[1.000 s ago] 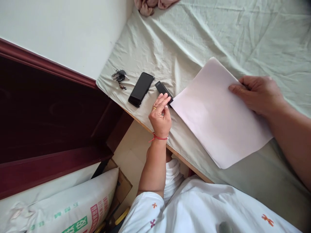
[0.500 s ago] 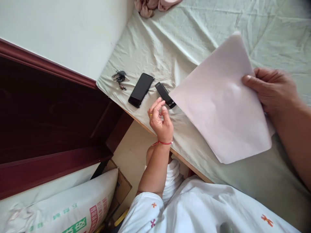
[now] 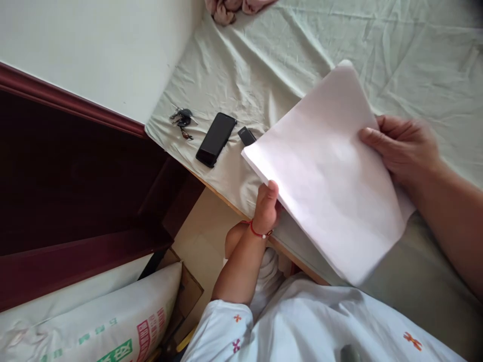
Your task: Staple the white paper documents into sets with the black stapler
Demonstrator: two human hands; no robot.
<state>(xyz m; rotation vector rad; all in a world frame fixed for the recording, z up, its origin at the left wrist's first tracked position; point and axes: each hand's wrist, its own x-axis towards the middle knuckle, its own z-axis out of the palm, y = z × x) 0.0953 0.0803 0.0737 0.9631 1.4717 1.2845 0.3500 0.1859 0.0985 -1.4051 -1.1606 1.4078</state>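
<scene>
Sheets of white paper (image 3: 320,171) are held tilted above the cloth-covered surface, with more than one layer showing along the left edge. My right hand (image 3: 407,148) grips their right side, thumb on top and fingers underneath. At the left edge my left hand (image 3: 267,206) has its thumb against the paper, the other fingers mostly hidden below it. Just beyond the paper's left corner lies a black stapler (image 3: 246,136), largely covered by the sheets. A black phone (image 3: 216,140) rests flat to the left of it.
A bunch of keys (image 3: 183,118) lies left of the phone near the wall. Wrinkled pale green cloth (image 3: 302,45) covers the surface, with pink fabric (image 3: 224,11) at the far end. A dark red wooden cabinet (image 3: 75,171) and a printed white sack (image 3: 113,311) stand at left.
My left hand has moved down and right from beside the stapler and taken the paper's left edge. My right hand has brought the paper leftward and down, covering more of the stapler.
</scene>
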